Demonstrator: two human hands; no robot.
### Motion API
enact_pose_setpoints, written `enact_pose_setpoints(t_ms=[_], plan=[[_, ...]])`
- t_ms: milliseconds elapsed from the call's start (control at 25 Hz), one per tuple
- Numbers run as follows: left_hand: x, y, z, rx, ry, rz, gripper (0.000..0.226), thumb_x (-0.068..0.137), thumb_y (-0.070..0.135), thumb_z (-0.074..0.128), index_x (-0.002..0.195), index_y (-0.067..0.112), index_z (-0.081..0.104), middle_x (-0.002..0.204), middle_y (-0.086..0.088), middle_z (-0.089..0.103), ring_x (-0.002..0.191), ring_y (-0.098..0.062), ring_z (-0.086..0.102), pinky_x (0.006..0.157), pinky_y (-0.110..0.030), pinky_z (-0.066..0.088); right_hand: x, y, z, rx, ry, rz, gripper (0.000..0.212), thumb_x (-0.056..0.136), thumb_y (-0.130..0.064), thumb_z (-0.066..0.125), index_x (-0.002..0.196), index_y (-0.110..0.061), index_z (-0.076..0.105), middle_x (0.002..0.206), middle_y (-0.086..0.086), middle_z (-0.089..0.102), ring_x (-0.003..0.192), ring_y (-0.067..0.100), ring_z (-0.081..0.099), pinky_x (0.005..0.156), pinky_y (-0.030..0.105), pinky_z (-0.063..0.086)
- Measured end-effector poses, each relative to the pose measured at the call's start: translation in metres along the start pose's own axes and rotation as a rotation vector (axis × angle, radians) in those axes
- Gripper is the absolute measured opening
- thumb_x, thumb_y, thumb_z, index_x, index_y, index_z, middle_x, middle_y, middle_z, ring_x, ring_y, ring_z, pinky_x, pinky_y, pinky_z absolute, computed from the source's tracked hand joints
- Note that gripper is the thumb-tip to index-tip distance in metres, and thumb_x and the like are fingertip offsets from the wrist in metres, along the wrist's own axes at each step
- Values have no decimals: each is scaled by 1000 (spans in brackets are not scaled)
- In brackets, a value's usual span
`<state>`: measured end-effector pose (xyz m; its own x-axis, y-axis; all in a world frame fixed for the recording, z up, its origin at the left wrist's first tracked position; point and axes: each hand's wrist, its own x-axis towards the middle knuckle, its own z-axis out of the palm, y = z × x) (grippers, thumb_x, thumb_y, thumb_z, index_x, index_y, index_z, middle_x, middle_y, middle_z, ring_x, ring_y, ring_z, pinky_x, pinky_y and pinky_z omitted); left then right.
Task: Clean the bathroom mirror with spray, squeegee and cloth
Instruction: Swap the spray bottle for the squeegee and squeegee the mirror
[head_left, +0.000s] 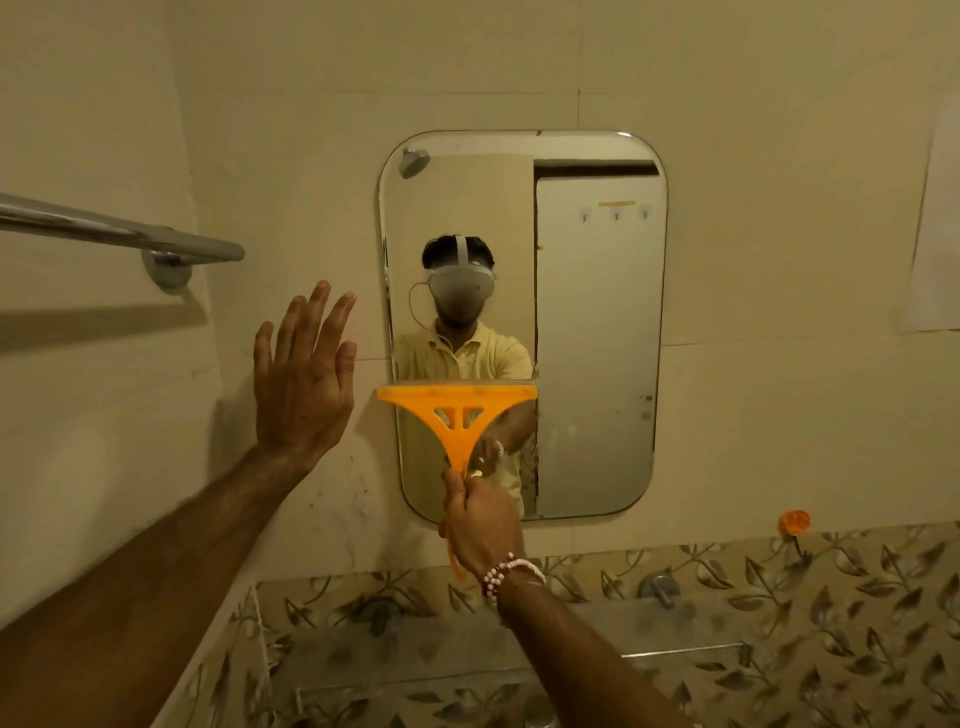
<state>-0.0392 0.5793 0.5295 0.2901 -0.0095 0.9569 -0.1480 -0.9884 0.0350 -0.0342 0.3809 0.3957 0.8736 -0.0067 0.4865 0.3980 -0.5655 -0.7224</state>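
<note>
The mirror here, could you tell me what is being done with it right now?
A person is cleaning the wall mirror. Their right hand grips the handle of an orange squeegee, whose blade lies across the lower left part of the glass. The left hand is open, flat beside the mirror, holding nothing. No spray bottle or cloth is in view.

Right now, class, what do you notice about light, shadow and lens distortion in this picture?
Head view: dim, yellowish light; the towel bar casts a broad shadow on the wall below it; the wide lens bows the mirror edges; the tap and floral tiles look soft.
</note>
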Motion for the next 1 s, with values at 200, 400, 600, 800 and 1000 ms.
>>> enact_pose_setpoints(t_ms=[200, 400, 600, 800, 1000], plan=[[-10, 17, 7, -6, -37, 7, 52, 106, 35, 32, 157, 27, 31, 167, -2, 26, 153, -27, 27, 120, -57, 22, -32, 59, -6, -233, -53, -1, 54, 101, -57, 28, 79, -21, 61, 79, 4, 72, 75, 24, 67, 70, 41, 55], [-17, 44, 14, -49, -76, 11, 52, 107, 31, 36, 158, 28, 29, 167, -2, 26, 153, -26, 26, 121, -57, 21, -56, 87, -13, -331, -94, -24, 44, 102, -56, 27, 76, -30, 52, 70, -4, 60, 68, 18, 59, 63, 35, 47], [-13, 57, 17, -80, -57, 17, 51, 108, 31, 35, 159, 25, 30, 167, -3, 26, 154, -25, 26, 122, -56, 20, -56, 80, -38, -157, 43, -117, 44, 102, -50, 32, 70, -26, 50, 57, -5, 53, 50, 15, 49, 50, 32, 38], [-3, 74, 21, -168, 13, 59, 50, 107, 30, 36, 157, 26, 30, 166, -3, 29, 153, -26, 26, 123, -56, 19, -2, 35, -79, -68, 313, -181, 41, 104, -43, 35, 68, -27, 47, 50, -9, 45, 42, 4, 40, 41, 15, 23], [-7, 83, 29, -164, 16, 82, 51, 107, 33, 32, 158, 26, 29, 167, -2, 28, 154, -25, 25, 123, -57, 19, 8, 54, -84, -125, 324, -124, 49, 103, -51, 31, 66, -24, 49, 54, -3, 50, 46, 15, 47, 44, 24, 24]])
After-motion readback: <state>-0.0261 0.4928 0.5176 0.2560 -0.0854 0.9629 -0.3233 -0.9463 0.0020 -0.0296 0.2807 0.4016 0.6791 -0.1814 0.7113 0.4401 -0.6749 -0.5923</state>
